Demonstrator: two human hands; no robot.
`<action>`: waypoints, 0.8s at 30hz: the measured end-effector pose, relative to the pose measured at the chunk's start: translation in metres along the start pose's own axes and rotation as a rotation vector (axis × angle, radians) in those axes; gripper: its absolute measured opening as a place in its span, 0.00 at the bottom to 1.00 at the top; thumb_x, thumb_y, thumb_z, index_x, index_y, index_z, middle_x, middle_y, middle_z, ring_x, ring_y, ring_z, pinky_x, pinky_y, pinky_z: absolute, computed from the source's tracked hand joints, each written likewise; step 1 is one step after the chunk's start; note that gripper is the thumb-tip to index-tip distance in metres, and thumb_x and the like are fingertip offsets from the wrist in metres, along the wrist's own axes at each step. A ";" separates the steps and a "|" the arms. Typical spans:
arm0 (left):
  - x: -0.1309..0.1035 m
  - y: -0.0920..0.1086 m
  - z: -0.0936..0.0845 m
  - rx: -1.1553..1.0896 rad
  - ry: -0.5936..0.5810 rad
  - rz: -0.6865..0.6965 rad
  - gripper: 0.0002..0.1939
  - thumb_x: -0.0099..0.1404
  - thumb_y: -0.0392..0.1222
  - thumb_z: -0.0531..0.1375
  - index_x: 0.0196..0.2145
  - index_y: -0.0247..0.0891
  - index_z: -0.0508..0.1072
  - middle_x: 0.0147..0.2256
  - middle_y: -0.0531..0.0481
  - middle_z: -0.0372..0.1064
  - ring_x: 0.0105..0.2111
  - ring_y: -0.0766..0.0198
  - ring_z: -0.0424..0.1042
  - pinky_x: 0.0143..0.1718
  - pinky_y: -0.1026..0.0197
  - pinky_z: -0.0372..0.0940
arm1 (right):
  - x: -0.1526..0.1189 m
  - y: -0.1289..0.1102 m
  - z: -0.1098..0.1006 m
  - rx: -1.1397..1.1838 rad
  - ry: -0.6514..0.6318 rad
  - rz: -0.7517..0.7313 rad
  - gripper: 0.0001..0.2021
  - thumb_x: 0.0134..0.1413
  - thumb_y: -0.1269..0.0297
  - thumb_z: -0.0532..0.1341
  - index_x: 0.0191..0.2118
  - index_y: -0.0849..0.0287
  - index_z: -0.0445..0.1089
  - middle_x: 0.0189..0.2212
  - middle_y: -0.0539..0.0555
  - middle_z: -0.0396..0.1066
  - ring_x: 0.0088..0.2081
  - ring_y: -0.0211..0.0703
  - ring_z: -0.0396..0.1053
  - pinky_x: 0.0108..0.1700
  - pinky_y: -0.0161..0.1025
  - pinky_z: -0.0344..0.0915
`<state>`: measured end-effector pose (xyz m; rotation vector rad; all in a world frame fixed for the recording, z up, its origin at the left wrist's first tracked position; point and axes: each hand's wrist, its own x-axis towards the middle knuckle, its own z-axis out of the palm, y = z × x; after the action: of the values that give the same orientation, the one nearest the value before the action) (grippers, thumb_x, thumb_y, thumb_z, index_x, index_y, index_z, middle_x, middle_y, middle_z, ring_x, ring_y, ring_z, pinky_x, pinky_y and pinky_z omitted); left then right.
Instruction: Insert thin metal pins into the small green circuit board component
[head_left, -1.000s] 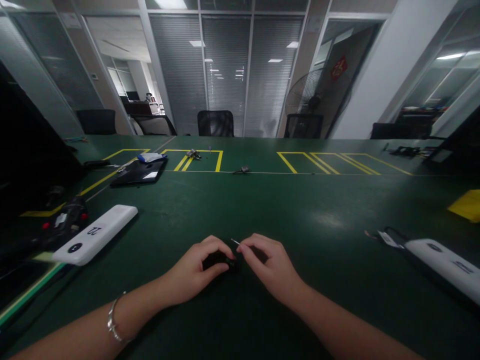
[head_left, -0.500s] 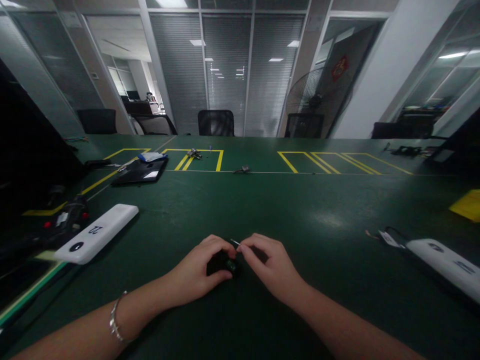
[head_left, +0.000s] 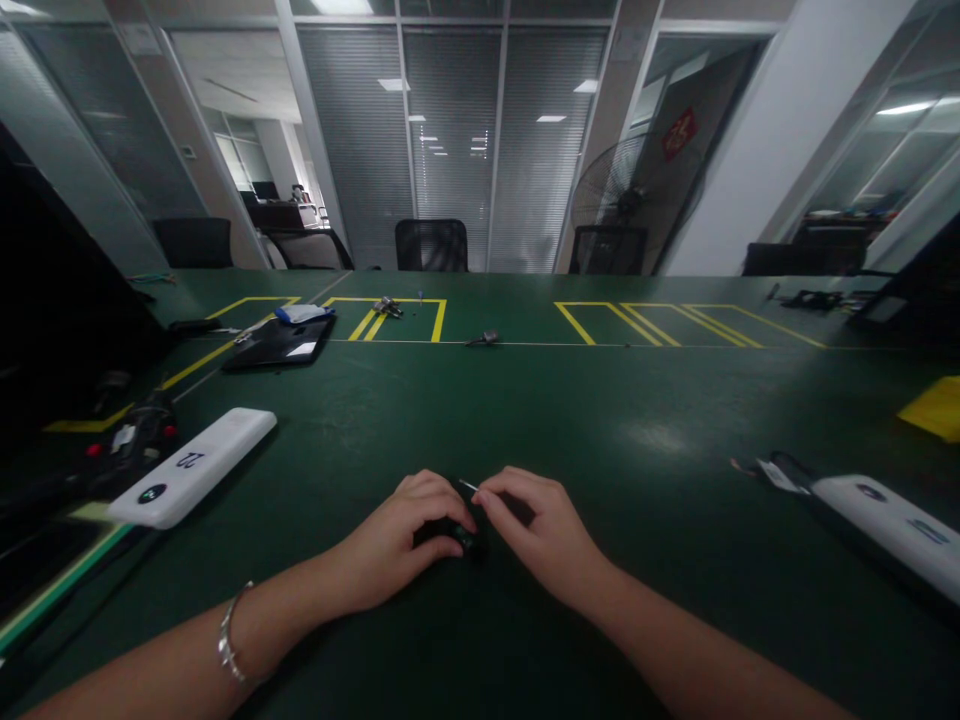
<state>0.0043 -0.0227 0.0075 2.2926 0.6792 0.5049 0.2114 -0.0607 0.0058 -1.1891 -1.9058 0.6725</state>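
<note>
A small dark object (head_left: 465, 538) sat low over the near middle of the bench (head_left: 570, 430), in the curled fingers and thumb of our left hand (head_left: 397, 535), a grip that seemed meant to steady it. Its shape was too dim for us to make out, and we could not tell whether it touched the bench. Just beside it, our right hand (head_left: 547, 535) pinched a thin metallic piece (head_left: 469, 486) between thumb and forefinger, leaving the slim end jutting toward the left fingers, probably so the tip stayed in sight. Our hands faced each other, near but apart, which let both grips work in fine movements. A white device marked 22 (head_left: 199, 468) lay to our left beside dark gear with red knobs (head_left: 135, 440), and a second white device (head_left: 889, 520) lay to our right, both outside our forearms' reach inward. Farther out, a small grey part (head_left: 486, 339) rested near the thin pale line, with a blue-and-white packet (head_left: 302, 314) atop a flat black case (head_left: 277, 345).
</note>
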 end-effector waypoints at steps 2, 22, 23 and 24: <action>-0.001 0.000 0.001 -0.009 0.010 -0.012 0.11 0.64 0.33 0.60 0.43 0.44 0.73 0.44 0.48 0.71 0.48 0.55 0.64 0.51 0.52 0.56 | 0.000 0.001 0.000 0.010 -0.019 -0.007 0.09 0.62 0.67 0.56 0.34 0.58 0.73 0.29 0.50 0.71 0.32 0.39 0.69 0.35 0.36 0.62; -0.001 0.010 -0.006 0.244 0.135 0.069 0.16 0.58 0.25 0.55 0.36 0.43 0.76 0.36 0.48 0.70 0.43 0.53 0.65 0.47 0.50 0.56 | -0.005 -0.009 -0.005 -0.250 -0.213 -0.221 0.07 0.53 0.72 0.57 0.35 0.56 0.71 0.28 0.50 0.69 0.30 0.39 0.66 0.32 0.35 0.58; -0.001 0.010 -0.007 0.256 0.130 0.082 0.18 0.57 0.24 0.54 0.37 0.43 0.76 0.37 0.48 0.70 0.44 0.53 0.64 0.48 0.49 0.56 | -0.006 -0.009 -0.005 -0.247 -0.217 -0.211 0.07 0.53 0.72 0.58 0.35 0.56 0.71 0.28 0.49 0.70 0.30 0.39 0.66 0.32 0.35 0.58; -0.001 0.011 -0.008 0.268 0.123 0.089 0.20 0.56 0.23 0.53 0.37 0.43 0.76 0.37 0.48 0.70 0.44 0.53 0.64 0.49 0.48 0.56 | -0.006 -0.009 -0.004 -0.245 -0.220 -0.195 0.06 0.53 0.72 0.58 0.34 0.56 0.71 0.28 0.49 0.70 0.30 0.39 0.67 0.32 0.35 0.58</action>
<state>0.0033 -0.0261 0.0204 2.5681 0.7457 0.6340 0.2119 -0.0697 0.0133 -1.0914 -2.3079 0.4907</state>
